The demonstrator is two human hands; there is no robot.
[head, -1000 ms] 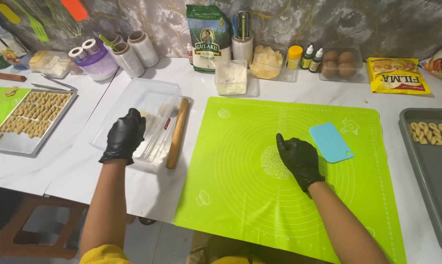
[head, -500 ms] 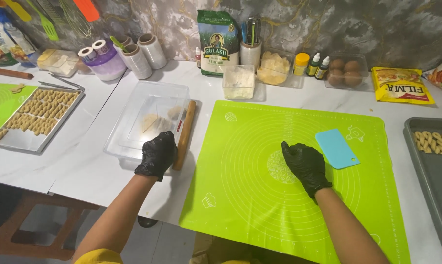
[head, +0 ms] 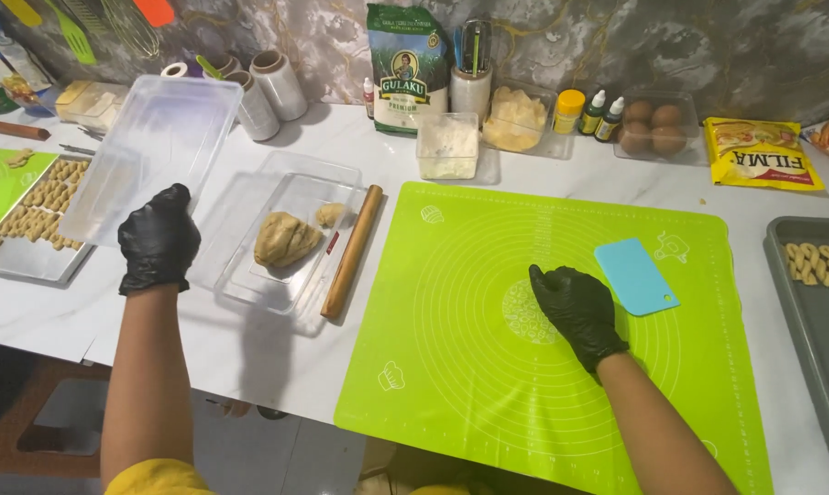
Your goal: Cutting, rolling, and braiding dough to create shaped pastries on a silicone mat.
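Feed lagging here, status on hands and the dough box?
Left hand holds clear plastic lid raised. Right hand flat on green silicone mat. Clear plastic container open, tan dough lump inside; wooden rolling pin alongside.

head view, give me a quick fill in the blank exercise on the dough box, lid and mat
1. The left hand holds up the clear ____ of the plastic container.
2. The dough lies inside the container, which stands open beside the wooden ____.
3. The right hand rests on the ____ silicone mat.
4. A blue ____ lies on the mat, just right of that hand.

Missing words: lid; rolling pin; green; scraper
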